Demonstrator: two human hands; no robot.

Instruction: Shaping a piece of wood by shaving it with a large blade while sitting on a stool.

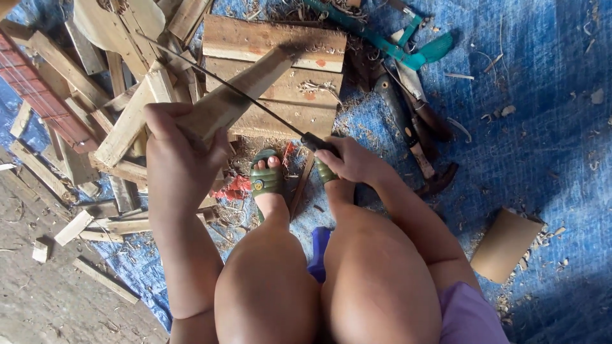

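Two hands work here. At nine o'clock the left hand (175,150) closes its fingers around a wood strip (239,92). Toward three o'clock the right hand (350,159) grips a knife (255,102) lying across the strip. Many shavings lie on the blue tarp (542,146); the strip looks only partly shaved.

A pale, rough-sawn wooden slat (239,95) slants from lower left up to upper right, its near end gripped in the left hand (175,156), its far end resting on a stack of flat light-brown boards (280,70). Across it lies a thin, dark-bladed knife with a black handle (255,105), blade running far-left to near-right, edge touching the slat's upper face. The handle sits in the right hand (350,159), just right of the slat's middle.
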